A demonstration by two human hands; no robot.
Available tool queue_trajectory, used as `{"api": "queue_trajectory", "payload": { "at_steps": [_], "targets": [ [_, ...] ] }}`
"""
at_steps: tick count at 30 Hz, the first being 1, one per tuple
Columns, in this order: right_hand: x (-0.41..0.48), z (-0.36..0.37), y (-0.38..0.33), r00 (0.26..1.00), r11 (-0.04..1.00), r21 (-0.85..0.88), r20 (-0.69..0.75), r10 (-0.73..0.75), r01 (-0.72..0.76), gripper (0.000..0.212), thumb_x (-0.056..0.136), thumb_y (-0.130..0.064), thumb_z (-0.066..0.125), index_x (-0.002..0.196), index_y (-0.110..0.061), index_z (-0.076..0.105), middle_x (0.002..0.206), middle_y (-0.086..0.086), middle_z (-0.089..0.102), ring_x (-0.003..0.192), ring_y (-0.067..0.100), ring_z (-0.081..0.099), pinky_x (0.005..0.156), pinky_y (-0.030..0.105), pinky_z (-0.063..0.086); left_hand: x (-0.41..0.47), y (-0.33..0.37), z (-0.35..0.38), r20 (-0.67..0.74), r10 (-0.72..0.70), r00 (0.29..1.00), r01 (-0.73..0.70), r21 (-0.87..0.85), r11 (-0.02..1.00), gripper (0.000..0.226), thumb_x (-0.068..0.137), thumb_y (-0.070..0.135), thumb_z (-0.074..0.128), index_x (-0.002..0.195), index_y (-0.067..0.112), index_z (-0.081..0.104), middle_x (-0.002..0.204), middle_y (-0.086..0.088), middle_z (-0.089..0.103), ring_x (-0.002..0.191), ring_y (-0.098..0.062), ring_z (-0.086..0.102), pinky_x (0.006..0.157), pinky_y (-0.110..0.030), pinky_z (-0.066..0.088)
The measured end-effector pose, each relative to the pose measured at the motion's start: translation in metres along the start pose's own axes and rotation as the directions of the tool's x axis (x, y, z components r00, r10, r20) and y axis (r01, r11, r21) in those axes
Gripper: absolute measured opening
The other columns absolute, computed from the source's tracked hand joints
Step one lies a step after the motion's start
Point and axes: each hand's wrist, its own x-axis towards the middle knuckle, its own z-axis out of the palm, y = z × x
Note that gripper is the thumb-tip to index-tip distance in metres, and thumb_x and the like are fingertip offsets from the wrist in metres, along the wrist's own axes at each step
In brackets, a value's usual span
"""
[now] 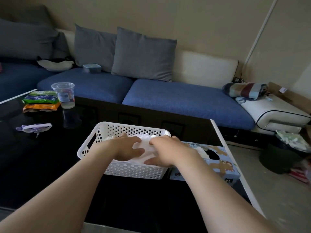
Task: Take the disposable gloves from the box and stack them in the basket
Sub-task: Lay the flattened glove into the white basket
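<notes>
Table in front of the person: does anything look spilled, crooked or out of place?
Nothing looks spilled or broken. The basket sits askew to the table edge, the glove box lies close to the table's right edge, and the left hand and right hand press on crumpled gloves in the basket.

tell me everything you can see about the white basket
The basket is white plastic, rectangular, its walls dotted with round holes and a slot handle in the left end. It stands upright on the black table, beside the glove box on its right. Pale gloves lie inside, and the left hand and right hand reach in over its near wall onto them.
</notes>
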Motion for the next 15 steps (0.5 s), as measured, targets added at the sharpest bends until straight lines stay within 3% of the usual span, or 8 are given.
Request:
{"api": "queue_trajectory", "payload": {
  "at_steps": [2, 4, 7, 9, 12, 15],
  "targets": [
    [0.003, 0.000, -0.007, 1.000, 0.999, -0.052, -0.005, -0.002, 0.002, 0.038, 0.098, -0.053, 0.069, 0.116, -0.019, 0.066, 0.111, 0.003, 0.064, 0.108, 0.027, 0.060, 0.090, 0.040, 0.040, -0.001, 0.002, -0.001, 0.040, 0.012, 0.999, -0.013, 0.009, 1.000, 0.073, 0.100, 0.071, 0.044, 0.164, 0.044, 0.021, 0.171, -0.007, 0.022, 0.156, -0.035, 0.024, 0.125, -0.057, 0.023],
    [0.004, 0.000, -0.011, 1.000, 0.999, -0.038, 0.019, -0.003, 0.003, 0.025, 0.102, -0.041, 0.066, 0.115, -0.019, 0.066, 0.112, 0.003, 0.064, 0.113, 0.028, 0.060, 0.100, 0.043, 0.037, -0.001, 0.002, -0.002, 0.053, 0.041, 0.998, -0.041, -0.004, 0.999, 0.076, 0.102, 0.067, 0.048, 0.166, 0.038, 0.020, 0.171, -0.002, 0.026, 0.158, -0.028, 0.022, 0.126, -0.052, 0.023],
    [-0.007, -0.008, -0.012, 0.994, 0.993, 0.106, 0.103, 0.032, -0.043, 0.048, 0.103, -0.058, 0.058, 0.138, -0.025, 0.061, 0.137, 0.008, 0.055, 0.130, 0.033, 0.047, 0.102, 0.045, 0.035, 0.001, 0.001, -0.004, 0.017, 0.078, 0.997, -0.077, -0.035, 0.996, 0.075, 0.097, 0.064, 0.059, 0.159, 0.030, 0.037, 0.161, 0.003, 0.043, 0.142, -0.023, 0.045, 0.119, -0.046, 0.035],
    [-0.018, -0.014, -0.009, 0.993, 0.963, 0.256, 0.091, 0.069, -0.090, 0.048, 0.107, -0.056, 0.049, 0.151, -0.036, 0.053, 0.153, 0.011, 0.041, 0.141, 0.039, 0.033, 0.103, 0.049, 0.033, -0.002, 0.004, -0.007, -0.035, 0.058, 0.998, -0.060, -0.054, 0.997, 0.064, 0.095, 0.059, 0.063, 0.149, 0.027, 0.049, 0.150, 0.005, 0.052, 0.131, -0.021, 0.052, 0.109, -0.040, 0.043],
    [-0.017, -0.013, 0.006, 0.973, 0.939, 0.337, -0.186, 0.139, -0.070, 0.036, 0.113, -0.037, 0.036, 0.138, -0.033, 0.063, 0.146, 0.006, 0.053, 0.136, 0.035, 0.042, 0.103, 0.048, 0.035, -0.009, 0.013, -0.012, -0.209, 0.050, 0.977, -0.057, -0.030, 0.998, 0.032, 0.100, 0.039, 0.059, 0.120, 0.015, 0.062, 0.124, -0.004, 0.061, 0.111, -0.023, 0.058, 0.085, -0.035, 0.047],
    [-0.018, -0.012, 0.028, 0.864, 0.890, 0.415, -0.362, 0.350, -0.186, 0.026, 0.106, -0.016, 0.052, 0.121, -0.023, 0.072, 0.126, 0.005, 0.070, 0.113, 0.030, 0.064, 0.097, 0.048, 0.054, -0.008, 0.022, -0.013, -0.435, 0.051, 0.899, -0.107, -0.106, 0.989, 0.024, 0.100, 0.026, 0.054, 0.107, 0.007, 0.066, 0.110, -0.010, 0.069, 0.097, -0.028, 0.065, 0.082, -0.043, 0.055]
  ]
}}
